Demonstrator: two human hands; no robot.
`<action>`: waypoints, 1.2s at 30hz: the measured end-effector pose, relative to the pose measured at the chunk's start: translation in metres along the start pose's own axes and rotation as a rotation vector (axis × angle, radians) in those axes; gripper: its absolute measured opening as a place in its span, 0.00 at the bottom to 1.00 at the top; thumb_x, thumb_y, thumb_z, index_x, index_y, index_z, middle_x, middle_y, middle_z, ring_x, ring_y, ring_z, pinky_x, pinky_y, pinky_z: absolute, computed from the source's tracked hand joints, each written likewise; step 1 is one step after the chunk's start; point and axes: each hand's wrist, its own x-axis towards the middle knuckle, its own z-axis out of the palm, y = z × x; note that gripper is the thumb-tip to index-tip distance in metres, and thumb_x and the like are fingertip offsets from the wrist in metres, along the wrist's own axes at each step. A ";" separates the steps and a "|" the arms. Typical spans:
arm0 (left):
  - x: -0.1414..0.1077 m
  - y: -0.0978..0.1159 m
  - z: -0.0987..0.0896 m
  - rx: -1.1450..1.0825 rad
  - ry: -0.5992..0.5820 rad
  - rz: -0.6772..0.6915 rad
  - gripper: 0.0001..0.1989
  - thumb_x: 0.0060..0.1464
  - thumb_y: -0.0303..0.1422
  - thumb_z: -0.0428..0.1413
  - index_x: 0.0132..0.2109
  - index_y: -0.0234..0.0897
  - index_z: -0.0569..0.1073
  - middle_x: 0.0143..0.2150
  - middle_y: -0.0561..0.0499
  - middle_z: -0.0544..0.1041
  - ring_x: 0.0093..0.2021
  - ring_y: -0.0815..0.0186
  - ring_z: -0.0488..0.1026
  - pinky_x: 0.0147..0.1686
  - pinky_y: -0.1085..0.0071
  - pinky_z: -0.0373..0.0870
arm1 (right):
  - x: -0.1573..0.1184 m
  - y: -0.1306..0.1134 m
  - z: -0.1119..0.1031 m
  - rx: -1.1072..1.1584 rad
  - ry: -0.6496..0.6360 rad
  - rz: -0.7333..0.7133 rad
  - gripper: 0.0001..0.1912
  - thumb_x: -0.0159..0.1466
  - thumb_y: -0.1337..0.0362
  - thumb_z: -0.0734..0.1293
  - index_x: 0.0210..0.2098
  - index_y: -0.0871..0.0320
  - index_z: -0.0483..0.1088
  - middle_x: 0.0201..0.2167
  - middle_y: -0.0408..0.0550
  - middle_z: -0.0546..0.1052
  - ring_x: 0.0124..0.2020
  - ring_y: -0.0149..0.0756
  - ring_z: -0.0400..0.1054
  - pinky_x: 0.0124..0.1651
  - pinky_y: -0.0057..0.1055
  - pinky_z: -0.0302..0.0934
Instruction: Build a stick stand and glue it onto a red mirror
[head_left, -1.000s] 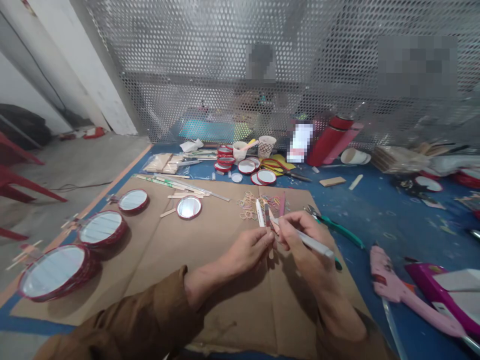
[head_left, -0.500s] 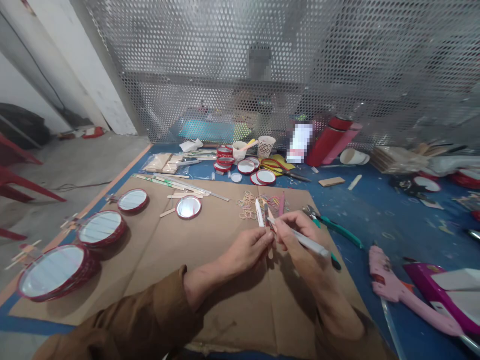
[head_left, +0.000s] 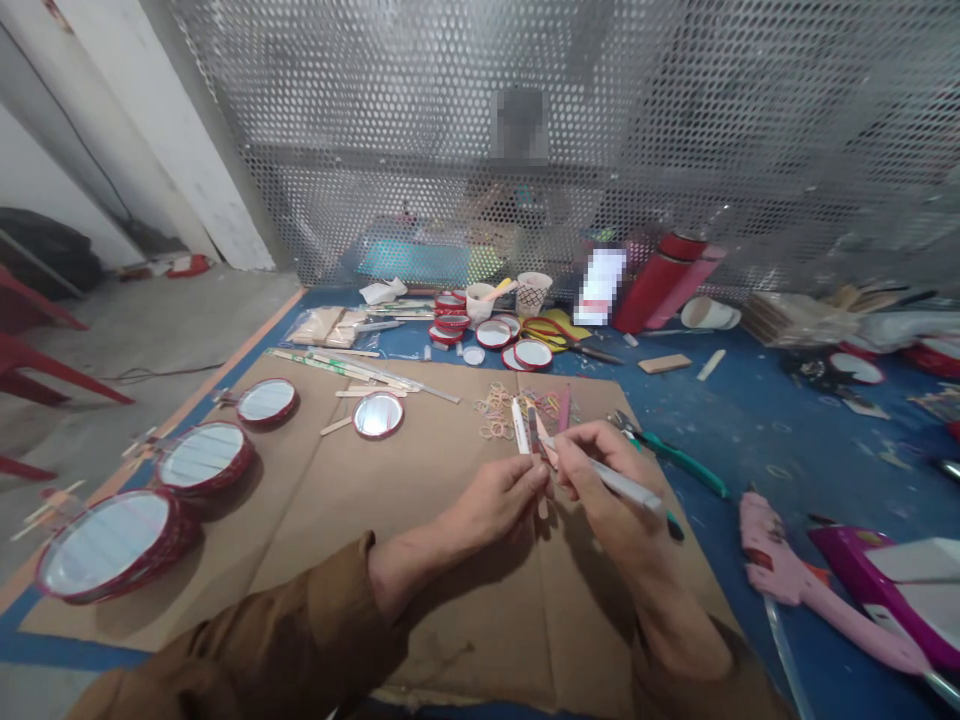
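Note:
My left hand (head_left: pixel 491 500) pinches a wooden craft stick (head_left: pixel 533 428) over the cardboard sheet (head_left: pixel 337 530). The stick's upper part looks dark, and its pale lower end pokes out below my fingers. With my right hand (head_left: pixel 604 470) I hold a white marker (head_left: pixel 626 485), its front end against or very close to the stick. Fingers partly hide the contact. Just behind my left fingertips lies a white pen (head_left: pixel 519 425), beside a loose heap of coloured rubber bands (head_left: pixel 496 405).
Three red-rimmed drum shapes (head_left: pixel 202 455) line the left edge, and a small round disc (head_left: pixel 377 415) lies nearer the middle. Green-handled pliers (head_left: pixel 682 465), a pink glue gun (head_left: pixel 787 560) and a purple object (head_left: pixel 885 560) are to the right. Cups (head_left: pixel 532 293) and a red bottle (head_left: pixel 660 283) stand behind.
Both hands keep almost the same place. The marker and right hand have shifted very slightly, and a little more of the stick's dark part shows.

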 end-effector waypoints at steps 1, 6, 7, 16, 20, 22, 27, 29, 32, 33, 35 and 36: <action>0.000 0.000 0.000 0.001 0.002 -0.002 0.22 0.62 0.50 0.44 0.30 0.36 0.63 0.17 0.60 0.59 0.16 0.75 0.55 0.19 0.77 0.52 | 0.000 0.000 0.000 0.006 -0.002 -0.004 0.14 0.61 0.53 0.64 0.26 0.57 0.68 0.18 0.40 0.70 0.19 0.29 0.63 0.22 0.25 0.57; 0.000 -0.001 0.000 0.004 -0.010 -0.013 0.22 0.61 0.51 0.43 0.32 0.36 0.64 0.16 0.60 0.58 0.14 0.75 0.54 0.18 0.76 0.50 | 0.001 0.002 0.001 0.015 0.014 -0.016 0.14 0.62 0.53 0.63 0.26 0.57 0.68 0.19 0.41 0.70 0.19 0.29 0.63 0.23 0.26 0.57; 0.000 -0.001 0.000 0.010 -0.012 -0.012 0.22 0.61 0.51 0.43 0.32 0.36 0.64 0.16 0.60 0.58 0.14 0.75 0.54 0.18 0.76 0.50 | 0.000 0.002 0.001 0.002 0.005 -0.013 0.14 0.61 0.53 0.64 0.26 0.57 0.68 0.19 0.41 0.70 0.20 0.30 0.63 0.23 0.26 0.57; 0.001 -0.003 0.000 0.018 -0.004 0.009 0.21 0.62 0.48 0.43 0.31 0.36 0.63 0.17 0.60 0.58 0.15 0.75 0.54 0.18 0.76 0.50 | -0.001 0.002 0.001 0.008 -0.004 0.014 0.15 0.61 0.53 0.64 0.25 0.57 0.68 0.18 0.40 0.70 0.19 0.29 0.62 0.22 0.25 0.56; 0.000 -0.003 0.000 0.001 -0.003 0.011 0.21 0.62 0.48 0.43 0.30 0.36 0.62 0.17 0.60 0.58 0.15 0.75 0.54 0.18 0.76 0.51 | 0.000 0.000 0.001 0.031 0.033 0.001 0.14 0.61 0.54 0.63 0.25 0.57 0.67 0.18 0.40 0.70 0.19 0.29 0.62 0.22 0.25 0.56; 0.000 -0.002 0.000 0.000 -0.003 0.021 0.21 0.62 0.48 0.44 0.30 0.36 0.62 0.17 0.59 0.59 0.16 0.75 0.55 0.19 0.77 0.52 | 0.000 -0.001 0.001 0.006 0.003 0.017 0.14 0.61 0.54 0.64 0.25 0.57 0.68 0.18 0.41 0.70 0.20 0.30 0.63 0.23 0.25 0.57; 0.001 -0.002 0.000 0.012 0.003 0.009 0.21 0.62 0.48 0.43 0.30 0.36 0.63 0.17 0.60 0.59 0.16 0.75 0.55 0.20 0.77 0.53 | 0.001 0.000 0.000 0.008 0.017 -0.001 0.15 0.61 0.54 0.63 0.24 0.57 0.67 0.17 0.40 0.69 0.19 0.29 0.61 0.22 0.25 0.55; 0.001 -0.002 0.000 0.010 -0.003 -0.001 0.21 0.62 0.49 0.43 0.31 0.36 0.62 0.16 0.60 0.58 0.15 0.75 0.54 0.18 0.76 0.52 | 0.000 0.001 0.000 0.000 0.002 -0.006 0.15 0.61 0.53 0.63 0.24 0.57 0.67 0.17 0.40 0.68 0.19 0.29 0.61 0.22 0.25 0.55; 0.001 -0.002 0.001 0.006 -0.003 -0.001 0.21 0.62 0.49 0.43 0.31 0.36 0.62 0.16 0.60 0.58 0.14 0.75 0.54 0.17 0.76 0.50 | 0.000 0.002 0.001 0.005 -0.008 0.008 0.15 0.61 0.53 0.63 0.25 0.57 0.67 0.18 0.40 0.69 0.19 0.29 0.62 0.22 0.25 0.56; 0.001 -0.002 0.001 0.004 -0.001 0.001 0.21 0.62 0.49 0.43 0.31 0.37 0.62 0.16 0.60 0.58 0.14 0.75 0.54 0.17 0.76 0.50 | 0.000 0.002 0.001 0.018 0.011 0.006 0.15 0.61 0.54 0.63 0.25 0.57 0.67 0.18 0.40 0.69 0.19 0.29 0.62 0.22 0.25 0.56; 0.001 -0.002 0.001 0.001 -0.001 0.004 0.21 0.62 0.50 0.43 0.31 0.37 0.62 0.17 0.60 0.58 0.15 0.75 0.54 0.17 0.76 0.50 | -0.001 0.001 0.001 0.035 0.030 -0.003 0.14 0.62 0.54 0.63 0.25 0.57 0.67 0.18 0.39 0.69 0.19 0.28 0.61 0.22 0.24 0.56; 0.001 -0.003 0.000 0.001 0.000 0.006 0.21 0.62 0.50 0.43 0.30 0.36 0.62 0.17 0.60 0.58 0.15 0.75 0.54 0.18 0.76 0.50 | -0.001 0.001 0.001 0.033 0.030 -0.007 0.14 0.62 0.54 0.64 0.25 0.57 0.67 0.18 0.39 0.69 0.19 0.28 0.61 0.22 0.24 0.56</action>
